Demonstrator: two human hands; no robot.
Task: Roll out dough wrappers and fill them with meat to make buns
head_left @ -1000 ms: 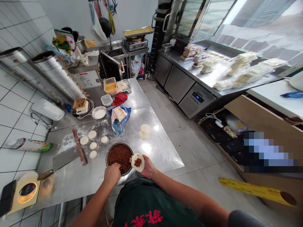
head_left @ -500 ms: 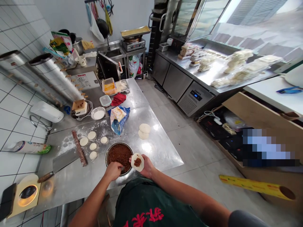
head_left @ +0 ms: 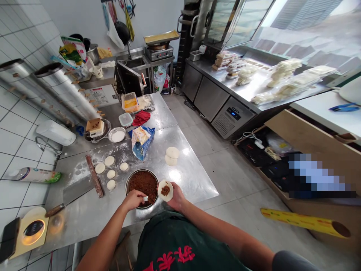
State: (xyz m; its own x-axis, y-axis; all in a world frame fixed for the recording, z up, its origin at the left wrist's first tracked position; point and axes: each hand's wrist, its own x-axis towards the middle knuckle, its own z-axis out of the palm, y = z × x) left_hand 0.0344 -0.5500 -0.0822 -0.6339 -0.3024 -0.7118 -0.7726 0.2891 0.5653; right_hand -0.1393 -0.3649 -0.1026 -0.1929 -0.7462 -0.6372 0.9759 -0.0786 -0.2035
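Observation:
My right hand (head_left: pixel 177 196) cups a round dough wrapper (head_left: pixel 165 190) with a dab of brown filling in its middle. My left hand (head_left: pixel 133 198) is closed on a small pale utensil (head_left: pixel 145 198) whose tip dips into the metal bowl of brown filling (head_left: pixel 142 182). The bowl stands at the near edge of the steel table (head_left: pixel 186 173). Several small dough rounds (head_left: pixel 110 174) lie on the floured patch to the left, beside a wooden rolling pin (head_left: pixel 94 181). Two flattened wrappers (head_left: pixel 172 156) are stacked to the right of the bowl.
A cleaver (head_left: pixel 70 195) lies at the left, near a scale (head_left: pixel 31 229). Behind are a blue flour bag (head_left: pixel 141 140), a small flour dish (head_left: pixel 117 134), a red cloth (head_left: pixel 141 117) and containers (head_left: pixel 130 102). A steel counter with packed stacks (head_left: pixel 282 81) runs on the right.
My left hand has moved from the bowl's near rim to the right, toward the wrapper, with the utensil now showing. My right hand has lifted the wrapper slightly.

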